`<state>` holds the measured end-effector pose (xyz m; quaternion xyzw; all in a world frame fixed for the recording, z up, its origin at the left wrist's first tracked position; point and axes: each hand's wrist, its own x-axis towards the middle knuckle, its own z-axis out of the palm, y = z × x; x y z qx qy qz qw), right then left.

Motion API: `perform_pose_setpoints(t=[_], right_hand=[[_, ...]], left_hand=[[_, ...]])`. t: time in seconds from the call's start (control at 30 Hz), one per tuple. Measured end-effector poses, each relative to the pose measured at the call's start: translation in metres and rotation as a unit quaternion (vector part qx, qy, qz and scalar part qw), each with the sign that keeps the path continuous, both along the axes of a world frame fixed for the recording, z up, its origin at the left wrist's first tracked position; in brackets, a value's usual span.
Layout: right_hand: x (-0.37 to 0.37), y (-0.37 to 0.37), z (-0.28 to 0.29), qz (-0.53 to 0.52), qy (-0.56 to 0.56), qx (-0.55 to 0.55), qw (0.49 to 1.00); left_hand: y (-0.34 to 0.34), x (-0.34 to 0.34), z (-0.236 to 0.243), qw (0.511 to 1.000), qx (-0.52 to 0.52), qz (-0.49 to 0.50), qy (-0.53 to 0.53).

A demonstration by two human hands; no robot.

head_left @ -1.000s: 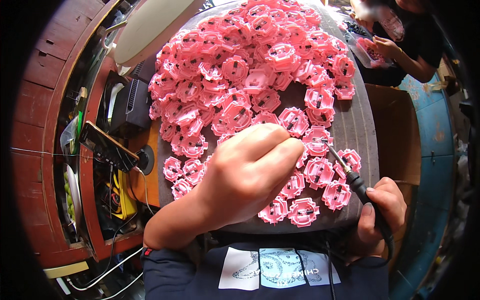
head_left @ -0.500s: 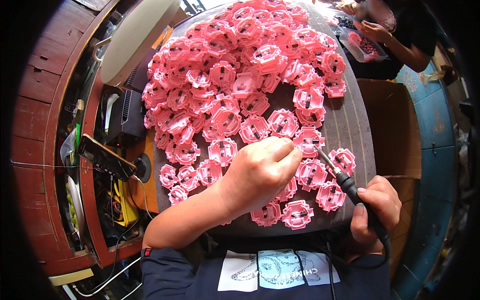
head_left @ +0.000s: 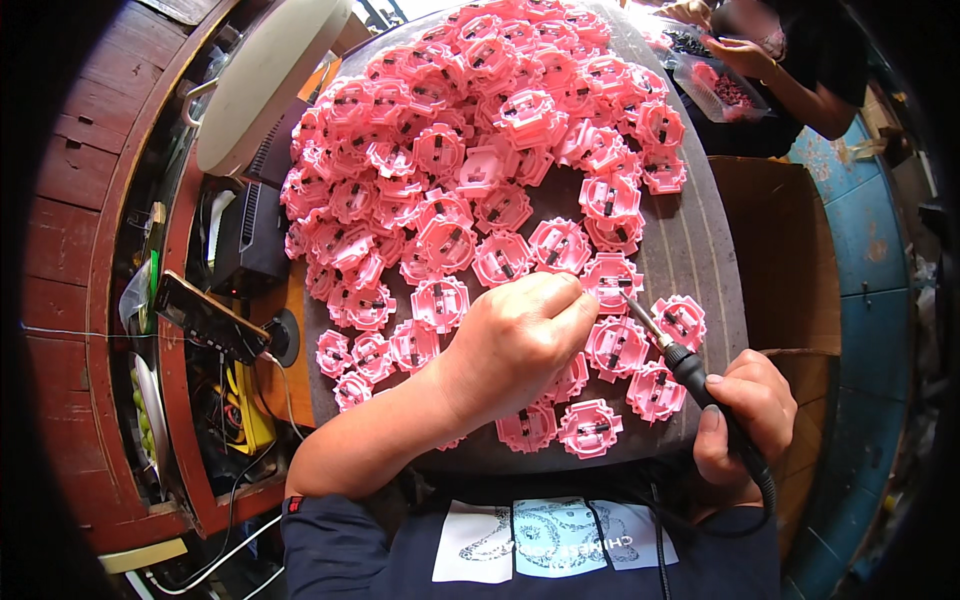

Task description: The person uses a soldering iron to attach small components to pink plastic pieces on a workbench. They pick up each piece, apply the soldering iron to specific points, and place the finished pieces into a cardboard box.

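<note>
Head view: right grip (head_left: pixel 752 405) pinches soldering iron (head_left: pixel 690 370); left grip (head_left: pixel 522 335), state unclear, partly hides crowded pink housings (head_left: pixel 527 428).

Smooth, glossy plastic noted on pink parts (head_left: pixel 478 172). Left of these, scuffed wooden boards (head_left: pixel 75 245) (paint dulled); right, matt cardboard box (head_left: pixel 785 245). At their lower right, metal seen on soldering iron's (head_left: pixel 688 368) shaft.

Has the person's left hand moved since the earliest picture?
Yes. Judged against the grey table, the left hand has shifted rightward and a little toward the person's body, uncovering more of a pink part on its left.
</note>
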<state>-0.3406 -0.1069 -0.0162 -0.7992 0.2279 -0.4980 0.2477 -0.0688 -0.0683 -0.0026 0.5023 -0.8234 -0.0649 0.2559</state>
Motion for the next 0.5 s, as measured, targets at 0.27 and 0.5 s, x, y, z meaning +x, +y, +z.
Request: perform_pose_setpoints(t=[0.27,0.5], right_hand=[[-0.001,0.0012,-0.0005,-0.012,-0.011,0.007,1.0],[0.0048,-0.0002,0.0031,0.008,-0.003,0.0,1.0]], left_hand=[[0.0015,0.0003,0.0028,1.0,-0.009,0.014,0.024],[0.0032,0.0041,0.0068,1.0,-0.014,0.022,0.01]])
